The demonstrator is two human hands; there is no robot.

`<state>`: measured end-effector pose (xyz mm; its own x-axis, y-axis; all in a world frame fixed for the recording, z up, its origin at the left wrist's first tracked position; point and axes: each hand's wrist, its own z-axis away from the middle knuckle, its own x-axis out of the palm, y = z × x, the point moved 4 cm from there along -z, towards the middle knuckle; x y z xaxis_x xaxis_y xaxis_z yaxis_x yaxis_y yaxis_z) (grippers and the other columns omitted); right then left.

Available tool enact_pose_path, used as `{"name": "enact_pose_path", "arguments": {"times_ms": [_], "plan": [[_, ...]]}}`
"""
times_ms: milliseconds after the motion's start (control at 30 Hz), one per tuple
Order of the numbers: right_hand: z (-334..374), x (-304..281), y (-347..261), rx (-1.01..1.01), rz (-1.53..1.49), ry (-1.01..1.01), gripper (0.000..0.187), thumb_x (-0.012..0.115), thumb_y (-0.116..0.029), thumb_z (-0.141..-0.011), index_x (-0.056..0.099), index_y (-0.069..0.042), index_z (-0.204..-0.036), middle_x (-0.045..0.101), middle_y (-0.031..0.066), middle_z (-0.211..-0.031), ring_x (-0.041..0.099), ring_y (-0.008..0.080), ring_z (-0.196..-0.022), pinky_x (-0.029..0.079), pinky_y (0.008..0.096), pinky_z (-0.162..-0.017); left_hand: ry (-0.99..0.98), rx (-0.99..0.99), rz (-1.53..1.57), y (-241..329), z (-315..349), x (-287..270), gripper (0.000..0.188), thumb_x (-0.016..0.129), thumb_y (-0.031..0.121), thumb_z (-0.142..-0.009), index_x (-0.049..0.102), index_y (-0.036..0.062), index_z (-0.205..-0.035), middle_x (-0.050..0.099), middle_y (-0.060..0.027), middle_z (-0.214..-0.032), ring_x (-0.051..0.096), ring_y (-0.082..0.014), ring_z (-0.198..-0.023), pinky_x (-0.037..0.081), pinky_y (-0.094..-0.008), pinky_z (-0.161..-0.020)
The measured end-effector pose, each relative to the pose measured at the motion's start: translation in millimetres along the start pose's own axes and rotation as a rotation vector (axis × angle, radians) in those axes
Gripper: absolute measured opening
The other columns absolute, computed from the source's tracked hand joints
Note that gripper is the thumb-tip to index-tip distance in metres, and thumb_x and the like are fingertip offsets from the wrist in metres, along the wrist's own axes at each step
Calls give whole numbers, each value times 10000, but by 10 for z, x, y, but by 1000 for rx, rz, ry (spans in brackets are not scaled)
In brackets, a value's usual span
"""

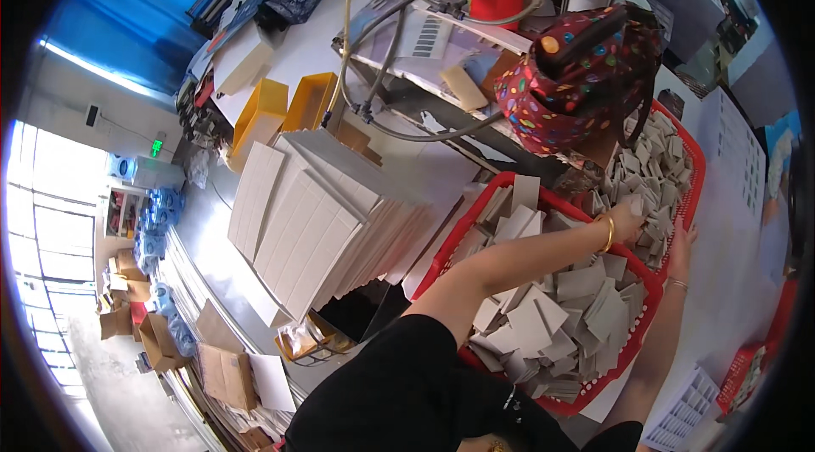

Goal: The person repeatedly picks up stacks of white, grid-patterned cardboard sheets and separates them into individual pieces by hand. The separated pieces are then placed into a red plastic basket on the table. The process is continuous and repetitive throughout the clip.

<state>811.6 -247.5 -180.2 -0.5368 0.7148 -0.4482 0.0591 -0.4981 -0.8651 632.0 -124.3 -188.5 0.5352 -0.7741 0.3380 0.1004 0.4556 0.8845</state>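
Patterned bag (pixel 556 95) crowds far red basket (pixel 699 170) (perhaps touching).

baskets (pixel 699 168): red | pieces (pixel 543 320): grey-beige | bag (pixel 573 104): maroon, multicoloured spots

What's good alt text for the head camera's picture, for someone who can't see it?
A person's left hand reaches into flat grey pieces in the far red basket, right hand at its rim. A near red basket holds more; a spotted bag and a stack of pale boards stand nearby.

Black short-sleeved top (pixel 373 384), gold bangle (pixel 610 233), thin light bracelet (pixel 677 283)
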Motion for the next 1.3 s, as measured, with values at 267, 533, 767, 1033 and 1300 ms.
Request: {"name": "enact_pose_path", "arguments": {"times_ms": [267,533,767,1033,1300], "plan": [[675,208,-477,-385,-147,33,547,529,-218,-922,287,-29,-1375,395,183,-1330,401,227,-1230,311,329,-1021,116,480,-7,721,1963,-88,400,544,27,-859,383,24,-1226,517,-115,-1140,569,-131,-874,486,-267,-713],[1873,495,-1576,-700,-71,-208,359,455,-83,-932,417,5,-1278,482,121,-1272,443,190,-1194,309,305,-1027,104,578,-210,904,3574,-478,332,581,71,-837,475,21,-1148,558,-100,-1102,598,-164,-852,474,-295,-733],[2809,1168,-2018,-805,-64,-553,315,494,-1,-883,474,22,-1196,516,116,-1220,478,201,-1159,323,337,-1024,315,995,-641,909,4714,-905,261,602,190,-844,556,8,-1026,647,-107,-941,626,-234,-788,484,-318,-683],[3902,2260,-1957,-655,-202,-939,423,518,-27,-874,387,-5,-1275,476,133,-1254,464,212,-1163,332,326,-1005,975,1127,-361,485,6092,-1560,209,532,153,-848,516,-22,-960,615,-159,-859,595,-246,-764,457,-324,-699],[4780,3043,-1583,-458,-358,-789,547,453,-216,-950,211,-60,-1414,228,154,-1457,211,245,-1354,175,390,-1090,1663,956,358,-240,6717,-2817,459,419,304,-953,332,52,-1327,403,-93,-1347,365,-201,-1258,273,-339,-1024]]}}
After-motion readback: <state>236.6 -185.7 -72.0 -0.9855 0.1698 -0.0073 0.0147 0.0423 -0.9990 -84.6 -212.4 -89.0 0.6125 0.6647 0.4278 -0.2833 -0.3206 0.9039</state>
